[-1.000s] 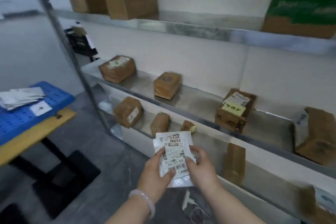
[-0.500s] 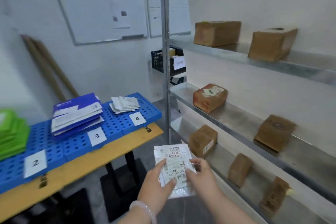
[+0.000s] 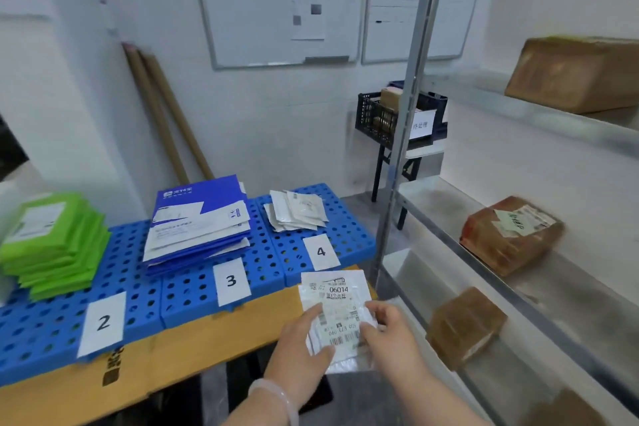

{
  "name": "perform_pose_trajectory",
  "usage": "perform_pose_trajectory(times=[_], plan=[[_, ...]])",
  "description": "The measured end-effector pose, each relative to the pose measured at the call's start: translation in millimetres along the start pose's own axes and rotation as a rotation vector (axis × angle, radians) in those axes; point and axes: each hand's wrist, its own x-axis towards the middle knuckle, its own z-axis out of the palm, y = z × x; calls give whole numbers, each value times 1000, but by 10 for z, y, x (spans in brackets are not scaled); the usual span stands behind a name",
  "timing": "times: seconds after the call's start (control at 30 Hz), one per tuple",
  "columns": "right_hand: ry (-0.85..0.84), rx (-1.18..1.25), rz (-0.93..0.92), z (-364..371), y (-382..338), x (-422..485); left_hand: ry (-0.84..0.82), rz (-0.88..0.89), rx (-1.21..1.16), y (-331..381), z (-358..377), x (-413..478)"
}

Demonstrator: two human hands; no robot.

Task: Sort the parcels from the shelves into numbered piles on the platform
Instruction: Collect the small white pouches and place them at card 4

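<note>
Both hands (image 3: 349, 353) hold a white parcel (image 3: 337, 308), label print blurred.

Both forearms are raised into view from the lower edge and angled upward and inward, so that the hands are brought close together. The left hand (image 3: 300, 349) is held palm inward, its thumb laid flat across the front of a thin white parcel (image 3: 337, 313) and its fingers hidden behind. A pale bangle (image 3: 276, 397) is worn on the left wrist. The right hand (image 3: 390, 335) is closed on the opposite edge, thumb in front, knuckles turned toward the camera.
</note>
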Motion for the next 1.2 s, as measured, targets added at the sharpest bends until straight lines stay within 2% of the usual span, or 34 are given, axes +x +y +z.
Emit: perform_pose_trajectory(times=[0.43, 0.6, 0.77, 0.93, 1.07, 1.2], plan=[[-162, -48, -11, 223, -506, 2409, 119, -112, 70, 247, -129, 2104], [-194, -132, -1, 543, -567, 3095, 104, -134, 131, 59, -315, 2833], [-171, -119, 41, 852, -706, 3634, 83, -103, 234, -97, -556, 3516], [-207, -193, 40, 1049, -735, 4105, 116, -95, 339, -130, -643, 4056], [-297, -324, 26, 1136, -685, 4361, 95, -132, 484, -178, -571, 4352], [-516, -456, -30, 1157, -641, 4506, 33, -230, 600, -264, -452, 4486]])
